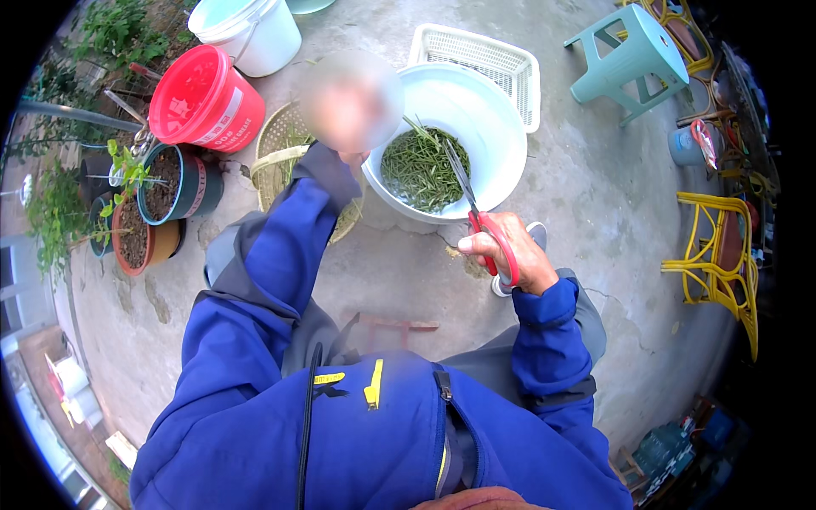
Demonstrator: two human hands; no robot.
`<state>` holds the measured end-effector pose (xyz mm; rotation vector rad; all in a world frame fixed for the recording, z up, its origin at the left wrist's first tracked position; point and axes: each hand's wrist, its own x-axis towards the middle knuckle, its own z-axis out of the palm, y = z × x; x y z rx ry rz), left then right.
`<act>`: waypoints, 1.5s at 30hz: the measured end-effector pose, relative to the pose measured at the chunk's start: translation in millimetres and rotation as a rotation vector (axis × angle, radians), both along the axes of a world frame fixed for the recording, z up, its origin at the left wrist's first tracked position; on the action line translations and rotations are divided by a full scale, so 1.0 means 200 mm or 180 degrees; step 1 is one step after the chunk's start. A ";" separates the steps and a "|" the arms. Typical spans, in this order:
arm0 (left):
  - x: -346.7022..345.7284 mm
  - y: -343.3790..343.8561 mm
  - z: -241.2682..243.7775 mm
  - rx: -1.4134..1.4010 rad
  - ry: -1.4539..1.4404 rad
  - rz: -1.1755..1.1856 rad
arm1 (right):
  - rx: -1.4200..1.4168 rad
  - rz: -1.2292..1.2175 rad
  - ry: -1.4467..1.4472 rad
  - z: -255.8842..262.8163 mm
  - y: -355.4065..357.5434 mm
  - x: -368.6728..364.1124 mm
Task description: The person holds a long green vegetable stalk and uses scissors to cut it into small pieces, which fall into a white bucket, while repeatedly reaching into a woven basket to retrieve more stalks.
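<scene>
My right hand (519,252) grips a pair of red-handled scissors (494,245); their metal blades point up and left over a white plastic tub (497,159). Cut green plant stems (421,169) lie in a heap in the tub, and a few longer stems stand out at the heap's top, close to the blade tips. My left hand (352,111) is at the tub's left rim, mostly hidden by a round blurred patch, so its fingers and anything in them cannot be made out. Below it, partly behind the left sleeve, is a woven basket (268,137) with green stems inside.
Behind the tub lies a white plastic basket (532,83). Red (236,115) and white buckets (274,41) stand upper left, above potted plants (204,188). A light-blue plastic stool (637,60) is upper right, a yellow-framed chair (714,255) far right. The concrete floor (612,191) has cracks.
</scene>
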<state>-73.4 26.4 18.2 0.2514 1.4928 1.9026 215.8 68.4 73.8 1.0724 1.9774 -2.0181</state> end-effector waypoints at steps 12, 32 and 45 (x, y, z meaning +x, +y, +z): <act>0.10 0.01 -0.02 -0.0035 0.0267 -0.0444 | 0.0278 0.0141 0.0166 -0.12 0.01 -0.06; 0.25 -0.01 -0.03 -0.0283 0.0041 -0.0645 | 0.0413 -0.0165 -0.0114 -0.19 -0.05 -0.11; 0.24 0.00 -0.03 -0.0186 -0.0094 -0.0575 | -0.0173 -0.0732 0.0094 -0.20 -0.07 -0.12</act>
